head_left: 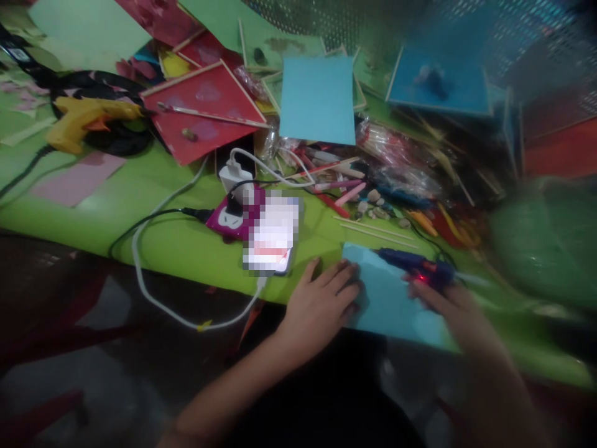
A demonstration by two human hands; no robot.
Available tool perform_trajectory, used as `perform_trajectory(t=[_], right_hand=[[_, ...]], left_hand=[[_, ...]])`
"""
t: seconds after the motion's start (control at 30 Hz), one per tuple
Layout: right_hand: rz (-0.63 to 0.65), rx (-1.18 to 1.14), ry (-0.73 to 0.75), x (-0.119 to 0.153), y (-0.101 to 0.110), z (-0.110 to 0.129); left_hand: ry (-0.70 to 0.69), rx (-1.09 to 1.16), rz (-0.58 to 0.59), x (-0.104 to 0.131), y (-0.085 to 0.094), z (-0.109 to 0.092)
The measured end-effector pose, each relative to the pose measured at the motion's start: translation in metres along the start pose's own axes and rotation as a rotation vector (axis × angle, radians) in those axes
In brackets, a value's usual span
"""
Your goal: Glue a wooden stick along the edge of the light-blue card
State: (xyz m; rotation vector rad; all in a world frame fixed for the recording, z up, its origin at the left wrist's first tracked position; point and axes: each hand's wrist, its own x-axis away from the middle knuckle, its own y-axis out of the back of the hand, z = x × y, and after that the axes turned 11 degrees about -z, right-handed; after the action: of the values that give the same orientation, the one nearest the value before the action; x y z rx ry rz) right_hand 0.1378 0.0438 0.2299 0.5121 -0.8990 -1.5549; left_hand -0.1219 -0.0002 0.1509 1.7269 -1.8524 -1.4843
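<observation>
Gripping with the right hand (445, 300) a dark blue glue gun (407, 259), with one small glowing red light (421, 278) and a pale stick (471, 279) at its rear, over the far edge of a light-blue sheet (387, 294), and resting the opened left hand (324, 298) on its left edge, at a green table (319, 233).

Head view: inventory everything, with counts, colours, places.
Dark glue gun: one, blue, right
Yellow glue gun: one, yellow, far left
Light blue sheets: two, blue, near edge and upper middle
Phone: one, white lit screen, centre
Power strip: one, magenta, left of phone
Charger: one, white, at power strip
Framed panels: several, mixed, far side
Craft clutter: many pieces, mixed, beyond phone
Table: one, green, beneath
Left hand: one, bare, at near sheet's left edge
Right hand: one, bare, holding dark glue gun
</observation>
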Motion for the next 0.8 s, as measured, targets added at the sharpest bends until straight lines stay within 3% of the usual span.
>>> perform_trajectory(t=[0.23, 0.57, 0.8], right_hand=[[0.008, -0.02, 0.032, -0.001, 0.002, -0.011], [0.013, -0.012, -0.016, 0.001, -0.005, 0.018], [0.003, 0.033, 0.001, 0.001, 0.001, 0.002]], left_hand=[[-0.003, -0.001, 0.008, -0.001, 0.001, 0.0], [0.007, -0.005, 0.011, 0.001, -0.001, 0.0], [-0.003, -0.001, 0.005, -0.001, -0.001, 0.0]])
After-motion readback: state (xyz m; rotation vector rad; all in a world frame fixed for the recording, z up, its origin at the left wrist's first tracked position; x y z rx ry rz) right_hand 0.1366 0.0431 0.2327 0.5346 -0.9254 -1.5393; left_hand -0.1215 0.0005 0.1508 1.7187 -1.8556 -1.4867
